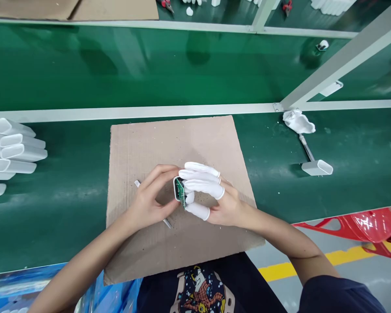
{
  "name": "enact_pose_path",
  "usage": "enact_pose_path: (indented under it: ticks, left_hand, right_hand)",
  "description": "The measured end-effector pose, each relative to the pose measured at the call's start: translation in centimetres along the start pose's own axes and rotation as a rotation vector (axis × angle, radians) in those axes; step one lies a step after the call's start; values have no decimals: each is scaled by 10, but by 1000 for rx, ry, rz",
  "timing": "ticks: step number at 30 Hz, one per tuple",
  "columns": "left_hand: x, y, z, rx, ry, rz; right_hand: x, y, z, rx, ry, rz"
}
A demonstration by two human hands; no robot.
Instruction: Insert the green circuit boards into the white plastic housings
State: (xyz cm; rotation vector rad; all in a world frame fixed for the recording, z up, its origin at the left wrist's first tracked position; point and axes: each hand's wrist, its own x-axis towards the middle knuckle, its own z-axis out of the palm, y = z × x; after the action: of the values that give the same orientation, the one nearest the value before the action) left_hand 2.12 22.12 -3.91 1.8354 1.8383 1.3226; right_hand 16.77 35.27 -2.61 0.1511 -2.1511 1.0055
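Both my hands meet over a brown cardboard sheet (pixel 169 139) on the green bench. My left hand (pixel 151 198) is bare and curls its fingers round a small white plastic part holding a green circuit board (pixel 180 192). My right hand (pixel 211 193) wears white finger cots and pinches the same part from the right side. A thin grey tool (pixel 167 223) lies on the cardboard partly under my left hand, and its other end shows by my left thumb.
Several white plastic housings (pixel 11 152) are stacked at the left edge. To the right lie a crumpled white cloth (pixel 298 121), a metal rod (pixel 306 148) and one white housing (pixel 317 167). A red plastic stool (pixel 368 228) stands lower right. A metal frame post (pixel 339 56) slants upward.
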Motion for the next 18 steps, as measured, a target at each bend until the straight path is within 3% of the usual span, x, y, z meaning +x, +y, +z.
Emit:
enact_pose_path:
  ticks: [18]
  left_hand:
    - [-1,-7,3,-32,-14,-101]
  right_hand:
    - [-3,9,7,-24,80,40]
